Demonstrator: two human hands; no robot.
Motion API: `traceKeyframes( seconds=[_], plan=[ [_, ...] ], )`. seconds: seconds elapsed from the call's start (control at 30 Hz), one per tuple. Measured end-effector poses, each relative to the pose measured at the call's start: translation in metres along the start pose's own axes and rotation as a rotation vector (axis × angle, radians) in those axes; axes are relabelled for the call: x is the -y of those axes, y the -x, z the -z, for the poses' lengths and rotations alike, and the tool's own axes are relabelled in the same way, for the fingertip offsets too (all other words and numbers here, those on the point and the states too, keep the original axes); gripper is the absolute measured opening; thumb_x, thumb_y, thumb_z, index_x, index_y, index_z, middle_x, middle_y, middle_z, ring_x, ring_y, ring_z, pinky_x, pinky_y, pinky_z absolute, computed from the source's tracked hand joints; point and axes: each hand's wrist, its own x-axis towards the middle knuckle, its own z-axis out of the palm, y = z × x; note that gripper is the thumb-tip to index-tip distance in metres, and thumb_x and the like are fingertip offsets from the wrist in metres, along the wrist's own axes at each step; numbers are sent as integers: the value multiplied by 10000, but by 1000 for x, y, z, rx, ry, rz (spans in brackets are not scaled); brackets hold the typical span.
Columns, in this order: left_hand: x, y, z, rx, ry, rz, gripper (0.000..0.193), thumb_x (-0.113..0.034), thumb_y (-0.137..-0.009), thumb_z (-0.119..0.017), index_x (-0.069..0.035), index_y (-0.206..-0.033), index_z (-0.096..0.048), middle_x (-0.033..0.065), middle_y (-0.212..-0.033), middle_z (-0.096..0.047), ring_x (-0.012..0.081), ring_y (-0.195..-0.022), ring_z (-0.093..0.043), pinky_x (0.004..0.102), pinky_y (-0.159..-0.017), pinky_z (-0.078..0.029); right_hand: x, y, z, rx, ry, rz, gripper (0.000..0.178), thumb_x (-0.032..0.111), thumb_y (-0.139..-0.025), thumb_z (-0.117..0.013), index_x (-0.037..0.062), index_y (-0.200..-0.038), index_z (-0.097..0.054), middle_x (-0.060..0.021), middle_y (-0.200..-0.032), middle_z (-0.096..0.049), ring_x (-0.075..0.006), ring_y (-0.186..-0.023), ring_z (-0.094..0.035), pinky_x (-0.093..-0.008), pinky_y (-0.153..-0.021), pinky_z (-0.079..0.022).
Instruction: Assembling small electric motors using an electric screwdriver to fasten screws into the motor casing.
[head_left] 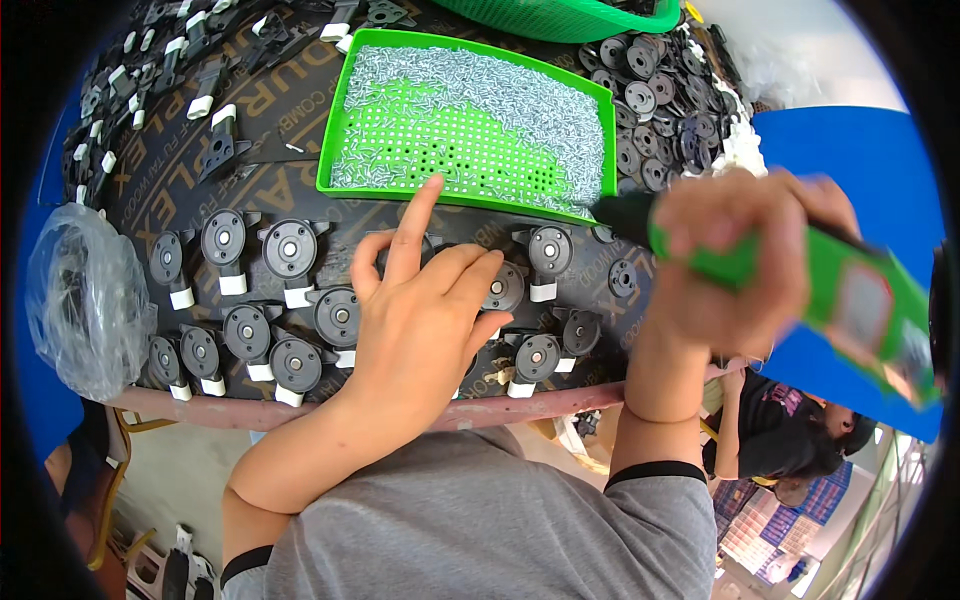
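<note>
Spreading the fingers of the left hand over a round black plastic wheel, seemingly for steadying, without clearly showing contact. Wrapping the right hand around a blurred green-and-black power driver, pointing its dark nose leftward, apparently for control. Using the pink-edged black table for rows of similar white-tabbed wheels and, just beyond, a green perforated plastic tray of small silver metal screws, presumably for easy reach.

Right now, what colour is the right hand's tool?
The tool is mostly green with black parts; head view, blurred.
</note>
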Motion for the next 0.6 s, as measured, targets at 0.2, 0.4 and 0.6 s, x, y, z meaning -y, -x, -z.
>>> traceKeyframes(
  seconds=[0.2,0.4,0.6],
  plan=[
    [2,-1,-4,5,10,-5,456,-238,-720,-821,-101,-1135,-689,30,-1140,-667,314,-1426,-347,518,-1049,-240,40,20,4,463,-38,-104,223,103,-973,-567,91,-1144,-424,-85,-695,-573,-193,-525,-552,-360,-512,-509],
    [2,-2,-5,6,20,-6,453,-220,-723,-819,-100,-1137,-679,40,-1127,-671,315,-1430,-347,531,-1066,-225,26,40,-3,251,43,-168,255,197,-964,-643,115,-1070,-426,-75,-663,-556,-202,-526,-555,-378,-513,-505],
    [0,-4,-3,10,35,-2,452,-202,-706,-827,-97,-1122,-683,53,-1109,-679,316,-1424,-362,535,-1073,-224,20,33,-4,319,2,-197,260,202,-964,-649,110,-1018,-412,-66,-652,-537,-195,-520,-544,-365,-517,-501]
  ],
)
